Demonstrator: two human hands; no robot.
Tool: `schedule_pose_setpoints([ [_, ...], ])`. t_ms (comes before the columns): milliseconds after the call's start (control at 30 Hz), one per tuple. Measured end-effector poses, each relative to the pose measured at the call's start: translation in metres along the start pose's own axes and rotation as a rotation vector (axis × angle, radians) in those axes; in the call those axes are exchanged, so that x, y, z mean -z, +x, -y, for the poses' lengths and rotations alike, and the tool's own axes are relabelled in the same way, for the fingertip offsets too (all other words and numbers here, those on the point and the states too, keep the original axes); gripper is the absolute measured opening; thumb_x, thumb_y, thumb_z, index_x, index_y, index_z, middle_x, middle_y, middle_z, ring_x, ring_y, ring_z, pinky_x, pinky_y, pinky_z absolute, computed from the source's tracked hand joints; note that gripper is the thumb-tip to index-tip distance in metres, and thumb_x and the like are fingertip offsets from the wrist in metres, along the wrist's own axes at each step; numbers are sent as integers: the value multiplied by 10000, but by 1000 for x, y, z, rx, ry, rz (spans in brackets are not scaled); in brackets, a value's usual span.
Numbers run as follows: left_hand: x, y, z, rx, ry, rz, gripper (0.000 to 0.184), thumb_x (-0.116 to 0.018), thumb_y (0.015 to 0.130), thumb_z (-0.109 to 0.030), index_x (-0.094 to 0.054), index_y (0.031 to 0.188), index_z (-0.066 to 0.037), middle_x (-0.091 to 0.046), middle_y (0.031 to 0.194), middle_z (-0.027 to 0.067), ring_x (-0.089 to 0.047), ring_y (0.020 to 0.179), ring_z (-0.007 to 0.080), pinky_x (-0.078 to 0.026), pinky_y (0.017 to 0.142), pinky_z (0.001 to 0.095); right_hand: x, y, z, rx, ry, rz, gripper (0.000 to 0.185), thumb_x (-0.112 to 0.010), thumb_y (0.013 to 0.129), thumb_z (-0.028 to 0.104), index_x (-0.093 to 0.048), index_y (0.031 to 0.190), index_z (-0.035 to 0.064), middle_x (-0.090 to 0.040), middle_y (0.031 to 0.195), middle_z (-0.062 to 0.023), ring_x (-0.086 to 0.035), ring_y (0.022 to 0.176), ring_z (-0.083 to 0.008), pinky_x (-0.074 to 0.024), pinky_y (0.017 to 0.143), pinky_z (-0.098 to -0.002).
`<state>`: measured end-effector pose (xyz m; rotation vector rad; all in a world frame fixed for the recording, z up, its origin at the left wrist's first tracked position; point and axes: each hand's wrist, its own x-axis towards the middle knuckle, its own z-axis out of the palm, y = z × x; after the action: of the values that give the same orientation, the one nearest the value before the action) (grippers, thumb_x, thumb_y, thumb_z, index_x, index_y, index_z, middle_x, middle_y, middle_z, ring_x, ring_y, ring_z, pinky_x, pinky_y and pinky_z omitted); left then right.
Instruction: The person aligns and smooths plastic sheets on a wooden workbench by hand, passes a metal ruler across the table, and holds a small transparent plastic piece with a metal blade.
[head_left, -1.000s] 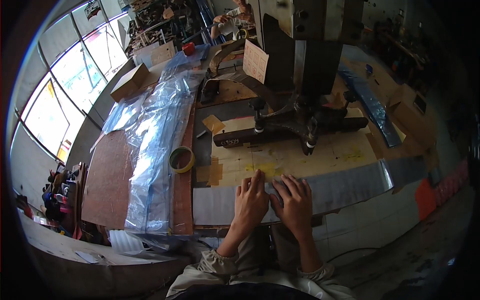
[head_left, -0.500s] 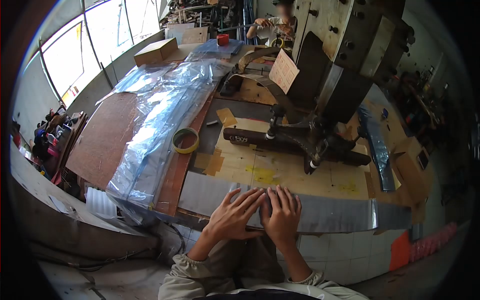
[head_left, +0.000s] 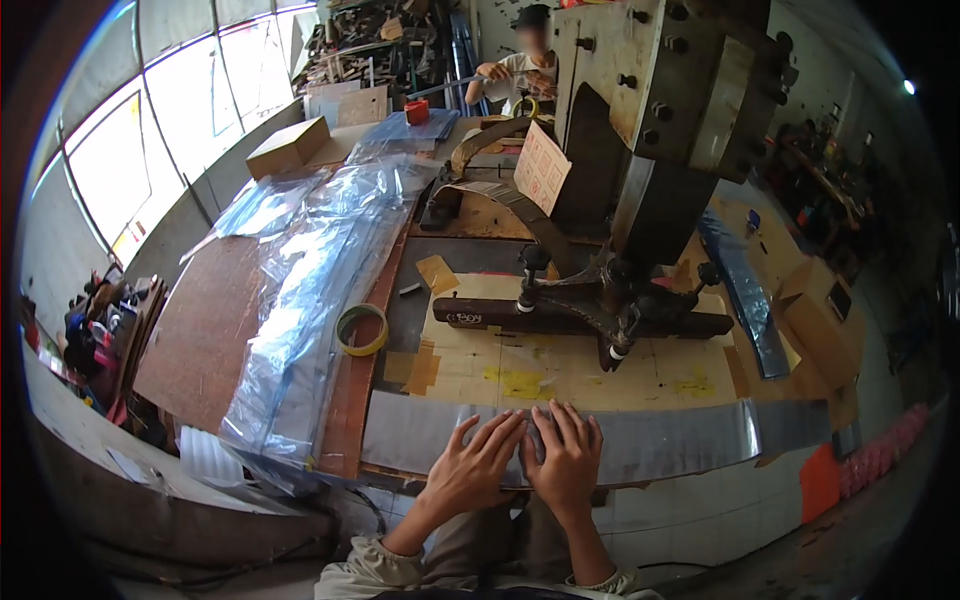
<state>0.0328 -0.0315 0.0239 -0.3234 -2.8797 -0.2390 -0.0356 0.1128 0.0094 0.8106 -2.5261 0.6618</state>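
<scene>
Left hand [head_left: 475,463]: palm down, fingers extended and a little fanned, resting on the near part of the grey strip [head_left: 660,437]. Grip unclosed.
Right hand [head_left: 563,455]: same pose, fingers slightly apart, thumb out toward the left hand. Fingertips on the strip near its far edge.
Hand gap: fingertips side by side; can't tell if the two hands touch. How hard they press doesn't show either.
Grey strip: lies lengthwise along the near table edge, in front of the person, with a shiny band across it right of the hands.
Pale board [head_left: 640,385]: just beyond the strip, yellow smears and pencil-like lines on it, brown tape at its left end.
Dark bar [head_left: 590,320]: across the pale board, chalky lettering at its left end, bracket with bolts above it.
Machine column [head_left: 670,90]: rises behind the bar. Printed card [head_left: 543,167] leans tilted at its left.
Tape roll [head_left: 372,346]: left of the pale board, beside the clear film [head_left: 320,240], which is spread over a brown panel [head_left: 205,310].
Right side: blue film strip [head_left: 742,295], then an open carton [head_left: 822,322].
Far side: co-worker [head_left: 530,80], both hands at a long thin piece.
</scene>
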Motion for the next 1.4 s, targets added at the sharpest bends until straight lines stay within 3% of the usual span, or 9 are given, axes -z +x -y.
schedule_pose_setpoints([
  [367,-1,-3,2,-7,-8,-1,913,-728,618,-481,-411,1352,-38,-381,1430,67,-347,1331,182,-224,1085,431,3,3,4,2,11,-29,304,-668,779,186,-638,1064,84,-590,1193,-102,-516,1163,-262,-319,1026,-465],
  [967,-6,-5,-1,16,-34,-36,930,-763,577,-430,-410,1349,-50,-381,1429,61,-342,1334,186,-239,1086,434,-2,-1,-2,17,10,-28,299,-627,821,257,-638,1068,89,-589,1205,-90,-502,1184,-239,-309,1039,-465],
  [1267,-4,-4,-2,43,-74,-25,955,-779,554,-412,-398,1359,-67,-377,1432,53,-332,1339,182,-239,1091,429,1,-2,1,-4,73,-92,296,-664,793,226,-659,1041,66,-552,1123,-131,-499,1126,-319,-363,1006,-463],
  [1400,-5,-3,-3,47,-75,-31,965,-777,549,-418,-393,1365,-74,-383,1426,49,-334,1336,181,-236,1094,428,1,-1,1,9,66,-107,292,-666,791,235,-665,1034,73,-558,1091,-127,-510,1104,-312,-364,1002,-467],
])
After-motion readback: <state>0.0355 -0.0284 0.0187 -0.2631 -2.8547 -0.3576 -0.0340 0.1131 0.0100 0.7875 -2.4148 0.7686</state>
